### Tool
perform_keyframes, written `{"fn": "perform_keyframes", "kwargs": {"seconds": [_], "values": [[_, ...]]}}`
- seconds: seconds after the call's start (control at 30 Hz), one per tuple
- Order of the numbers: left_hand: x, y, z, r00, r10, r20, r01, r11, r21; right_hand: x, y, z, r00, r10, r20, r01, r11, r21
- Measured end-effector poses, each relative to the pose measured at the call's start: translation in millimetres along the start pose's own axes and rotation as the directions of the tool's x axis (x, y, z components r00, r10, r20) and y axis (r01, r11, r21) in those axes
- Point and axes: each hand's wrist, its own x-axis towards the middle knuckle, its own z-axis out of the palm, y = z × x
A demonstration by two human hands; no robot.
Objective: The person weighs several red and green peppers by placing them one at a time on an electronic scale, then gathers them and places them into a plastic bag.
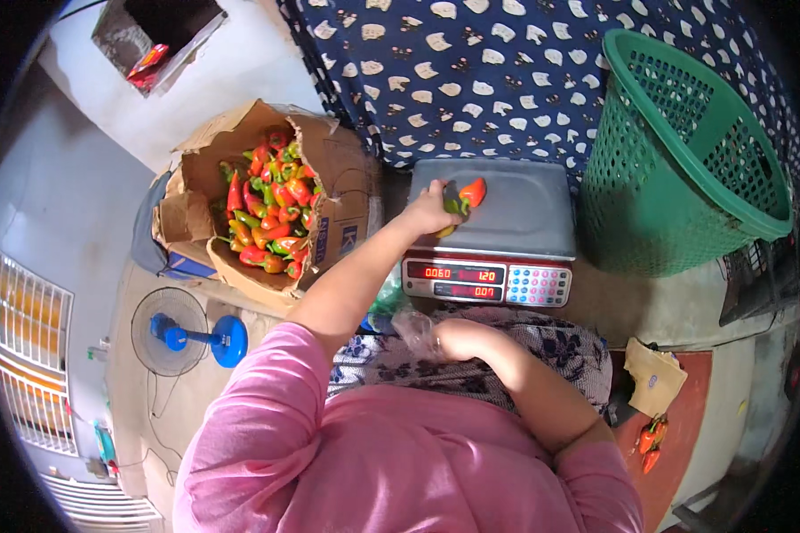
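My left hand (pixel 430 212) reaches over the left part of the grey platform (pixel 520 213) of a digital scale. A green and yellow pepper (pixel 451 206) lies at its fingertips, partly hidden, so a grip on it cannot be made out. Just right of the fingers, a red pepper (pixel 473 192) with a green stem rests on the platform. Above my lap, my right hand (pixel 463 338) is closed on a clear plastic bag (pixel 415 331); its fingers are mostly hidden. Numbers glow red on the scale's display (pixel 453 280).
A torn cardboard box (pixel 343 166) full of red, orange and green peppers (pixel 273 206) stands left of the scale. To the right is a tall green plastic basket (pixel 640 166). A blue fan (pixel 230 341) is at lower left. Several peppers (pixel 651 440) lie at lower right beside torn cardboard (pixel 657 380).
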Motion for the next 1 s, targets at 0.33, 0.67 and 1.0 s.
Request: {"fn": "perform_keyframes", "kwargs": {"seconds": [0.33, 0.67, 1.0], "values": [[-70.5, -3.0, -22.1, 0.913, 0.342, -0.223, -0.343, 0.939, 0.036, 3.9, 9.6, 1.3, 0.997, 0.049, -0.060, -0.049, 0.999, -0.004], [-247.1, -49.6, -84.9, 0.638, 0.352, -0.685, -0.412, 0.907, 0.083, 11.9, 0.2, 4.1, 0.917, 0.099, -0.386, -0.177, 0.969, -0.171], [-239.0, -87.7, 39.6, 0.887, 0.424, -0.184, -0.462, 0.825, -0.325, -6.3, -64.6, 1.4, 0.921, -0.067, -0.383, -0.098, 0.914, -0.394]]}}
